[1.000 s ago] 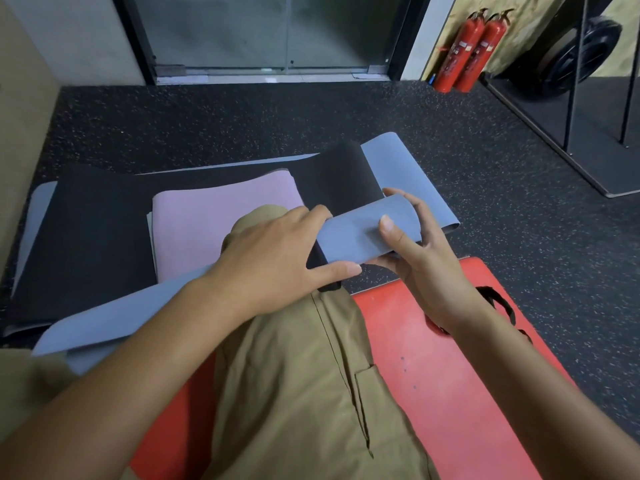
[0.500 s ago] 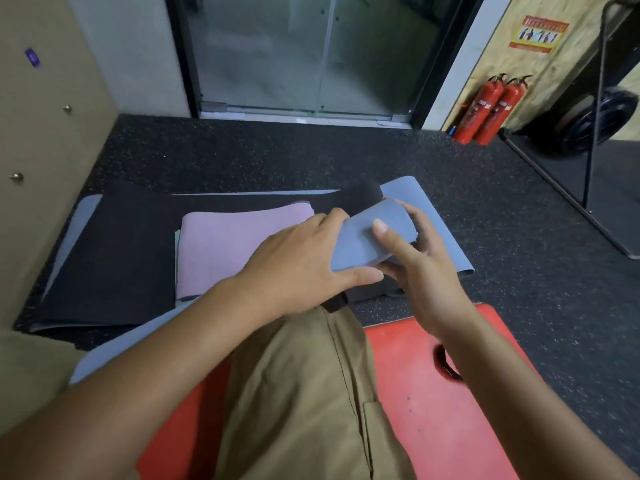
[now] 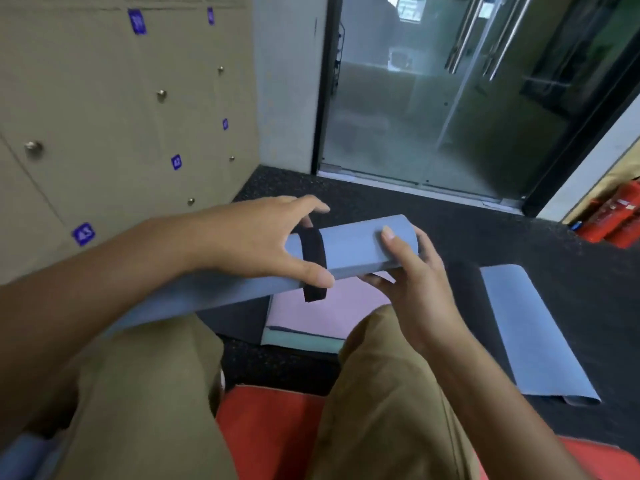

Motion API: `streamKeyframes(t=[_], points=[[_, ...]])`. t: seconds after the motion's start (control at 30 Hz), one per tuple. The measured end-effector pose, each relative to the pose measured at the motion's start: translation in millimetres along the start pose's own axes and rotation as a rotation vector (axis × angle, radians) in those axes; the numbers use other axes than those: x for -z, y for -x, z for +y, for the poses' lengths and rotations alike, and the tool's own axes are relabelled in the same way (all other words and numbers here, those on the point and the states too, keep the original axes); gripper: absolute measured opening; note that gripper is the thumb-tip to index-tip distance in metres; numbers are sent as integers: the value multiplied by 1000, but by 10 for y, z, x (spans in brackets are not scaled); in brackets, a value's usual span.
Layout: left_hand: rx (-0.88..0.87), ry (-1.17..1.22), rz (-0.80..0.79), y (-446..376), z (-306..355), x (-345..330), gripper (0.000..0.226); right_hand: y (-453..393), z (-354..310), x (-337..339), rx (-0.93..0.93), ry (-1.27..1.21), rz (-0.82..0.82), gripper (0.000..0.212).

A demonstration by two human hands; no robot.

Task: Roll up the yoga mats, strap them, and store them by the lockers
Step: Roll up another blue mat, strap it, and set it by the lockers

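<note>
A rolled blue-grey yoga mat [image 3: 360,247] is lifted above my knees, lying crosswise with a black strap [image 3: 313,258] looped round it. My left hand [image 3: 263,240] grips the roll at the strap, thumb under, fingers over the top. My right hand [image 3: 412,271] holds the roll's right end, thumb on the front face. On the floor beneath lie a flat pink mat [image 3: 332,306], a black mat [image 3: 464,289] and another blue-grey mat [image 3: 530,334]. Tan lockers [image 3: 104,126] with blue number tags stand to the left.
I sit on a red pad [image 3: 273,431], knees in tan trousers. A glass door [image 3: 450,98] is straight ahead. Red fire extinguishers [image 3: 613,220] lean at the far right. Dark speckled rubber floor [image 3: 485,237] surrounds the mats.
Both hands have raised the blue-grey roll off my knee, and the black strap now shows round it. My view swung up and left, bringing the lockers into sight.
</note>
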State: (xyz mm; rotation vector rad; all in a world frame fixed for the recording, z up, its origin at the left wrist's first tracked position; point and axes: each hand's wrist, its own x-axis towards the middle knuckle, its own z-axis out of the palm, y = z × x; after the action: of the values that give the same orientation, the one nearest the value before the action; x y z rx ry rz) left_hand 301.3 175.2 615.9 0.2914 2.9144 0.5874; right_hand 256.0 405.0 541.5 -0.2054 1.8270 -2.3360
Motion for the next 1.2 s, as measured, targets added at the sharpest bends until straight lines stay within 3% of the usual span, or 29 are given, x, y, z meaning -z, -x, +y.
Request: streamKeyframes(t=[0.13, 0.33, 0.47, 0.57, 0.7, 0.8, 0.87, 1.1, 1.2], points=[[118, -21, -15, 420, -480, 83, 107, -65, 170, -496, -40, -28, -99, 40], [290, 4, 21, 1163, -1088, 56, 83, -55, 402, -1239, -100, -69, -277, 40], [379, 20, 73, 1610, -1345, -6, 68, -24, 523, -1650, -84, 86, -431, 39], [433, 7, 108, 1956, -1537, -74, 68, 22, 633, -1947, -71, 221, -533, 40], [533, 46, 131, 2412, -1792, -253, 70, 100, 849, -2315, -73, 364, -681, 61], [595, 123, 174, 2710, -1961, -418, 77, 160, 1002, -2578, -32, 458, -773, 70], [650, 158, 197, 2884, -2096, -565, 83, 206, 1130, -2742, -5, 510, -826, 60], [905, 163, 177, 3437, -2542, -1388, 125, 256, 1772, -3135, 234, 917, -1014, 72], [955, 201, 223, 3615, -2668, -1786, 137, 279, 2035, -3238, 302, 1094, -1139, 66]])
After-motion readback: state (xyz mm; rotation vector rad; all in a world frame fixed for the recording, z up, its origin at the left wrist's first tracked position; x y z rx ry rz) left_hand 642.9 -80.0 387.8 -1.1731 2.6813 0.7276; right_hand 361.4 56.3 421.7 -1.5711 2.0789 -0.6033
